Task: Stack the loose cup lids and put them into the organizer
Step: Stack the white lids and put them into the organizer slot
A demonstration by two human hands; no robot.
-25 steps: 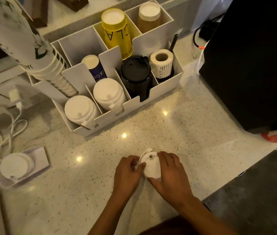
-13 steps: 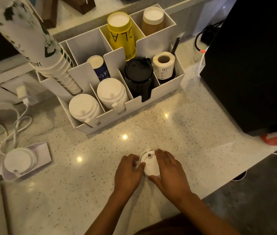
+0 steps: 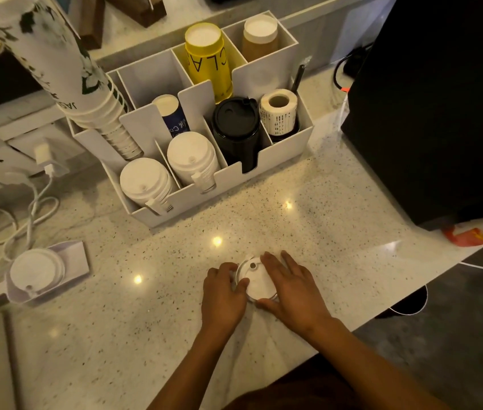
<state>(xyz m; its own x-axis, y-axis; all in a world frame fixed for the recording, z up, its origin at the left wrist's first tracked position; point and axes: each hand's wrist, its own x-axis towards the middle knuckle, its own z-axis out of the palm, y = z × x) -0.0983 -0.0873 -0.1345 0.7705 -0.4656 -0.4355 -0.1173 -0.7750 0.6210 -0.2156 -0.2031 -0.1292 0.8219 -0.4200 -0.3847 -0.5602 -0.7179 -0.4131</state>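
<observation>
Since half a second ago the right hand [image 3: 292, 287] has flattened: its fingers now lie straighter across the right side of the white lid stack [image 3: 254, 281], where before they curved more over its top. The left hand [image 3: 223, 292] keeps its place, fingers curled round the stack's left rim with the thumb on top. The stack has not left the speckled counter [image 3: 308, 232].

Between the two hands sits one low stack of white cup lids; how many lids it holds I cannot tell, since the hands cover its edge. The top lid is round and matte, with a small sip hole and a raised tab on the side away from the wrists.

Ahead of the fingertips stands one white organizer [image 3: 264, 170]. Its front row holds two leaning columns of white lids [image 3: 145, 180] [image 3: 192, 156], one column of black lids [image 3: 236, 125] and one label roll [image 3: 278, 112]. Behind these are one blue cup sleeve [image 3: 172, 113], one yellow cup stack [image 3: 209, 54] and one brown cup stack [image 3: 259, 35].

Far to the left of the left hand, one more white lid [image 3: 36, 270] rests on a small white tray [image 3: 71, 257], near a white charging cable [image 3: 31, 202].
</observation>
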